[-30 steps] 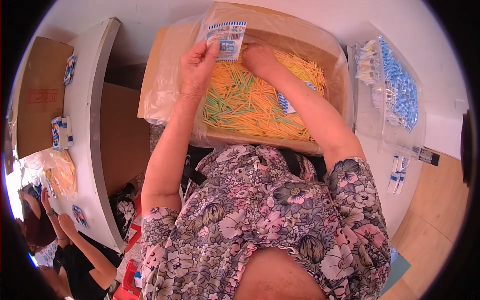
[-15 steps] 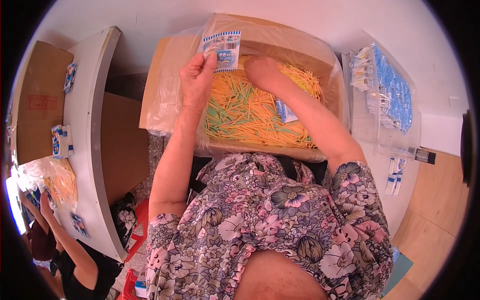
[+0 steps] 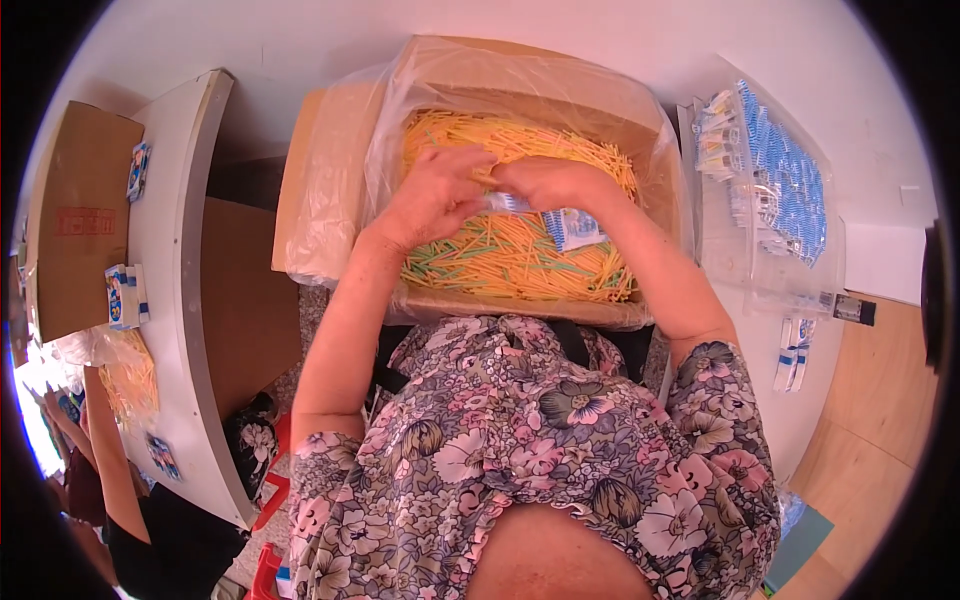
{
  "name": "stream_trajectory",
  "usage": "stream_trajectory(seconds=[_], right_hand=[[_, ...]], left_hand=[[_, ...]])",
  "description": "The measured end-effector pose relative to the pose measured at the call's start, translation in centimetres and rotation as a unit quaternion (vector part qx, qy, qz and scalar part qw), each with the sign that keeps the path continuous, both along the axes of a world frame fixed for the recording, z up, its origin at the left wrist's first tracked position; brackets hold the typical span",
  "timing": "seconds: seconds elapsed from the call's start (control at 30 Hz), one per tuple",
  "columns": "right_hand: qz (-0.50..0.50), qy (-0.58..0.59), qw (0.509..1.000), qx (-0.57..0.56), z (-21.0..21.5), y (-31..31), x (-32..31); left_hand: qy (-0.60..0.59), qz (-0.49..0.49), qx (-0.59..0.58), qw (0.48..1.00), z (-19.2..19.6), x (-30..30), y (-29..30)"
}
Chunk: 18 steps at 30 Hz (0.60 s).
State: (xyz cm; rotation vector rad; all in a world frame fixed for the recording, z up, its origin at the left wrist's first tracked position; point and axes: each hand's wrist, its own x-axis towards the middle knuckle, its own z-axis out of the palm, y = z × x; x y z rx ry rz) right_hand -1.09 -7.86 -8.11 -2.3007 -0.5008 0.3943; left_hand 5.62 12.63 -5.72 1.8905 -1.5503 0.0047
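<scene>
An open cardboard box (image 3: pixel 470 303), lined with clear plastic, holds a great heap of thin yellow, orange and green sticks (image 3: pixel 490 262). Above the heap my two hands meet. My left hand (image 3: pixel 432 197) is curled with its thumb against a small blue-and-white packet (image 3: pixel 507 203), mostly hidden under the fingers. My right hand (image 3: pixel 556 184) is closed, and a few yellow stick ends seem to show at its fingertips, beside the left fingers. Another blue-and-white packet (image 3: pixel 578 229) lies on the sticks just below my right hand.
At the right, a clear plastic bin (image 3: pixel 770 285) holds many striped packets (image 3: pixel 785 180). On the left, a white table (image 3: pixel 165 260) bears a cardboard carton (image 3: pixel 85 215) and small packs. Another person's arm (image 3: pixel 118 460) reaches over that table at lower left.
My left hand has come down and inward with the packet, which was held upright. My right hand has lifted off the sticks to meet it. The other person's arm has shifted.
</scene>
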Motion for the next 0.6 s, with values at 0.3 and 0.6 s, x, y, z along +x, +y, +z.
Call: stream_trajectory(seconds=[0.3, 0.6], right_hand=[[-0.003, 0.125, 0.975, -0.185, 6.9, 2.1, 0.2], [-0.231, 0.156, 0.931, 0.236, 6.1, -0.5, -2.5]], left_hand=[[0.267, -0.069, 0.138, 0.951, -0.6, -0.7, 0.4], [0.306, 0.016, 0.037, 0.951, 1.5, -0.7, 1.7]])
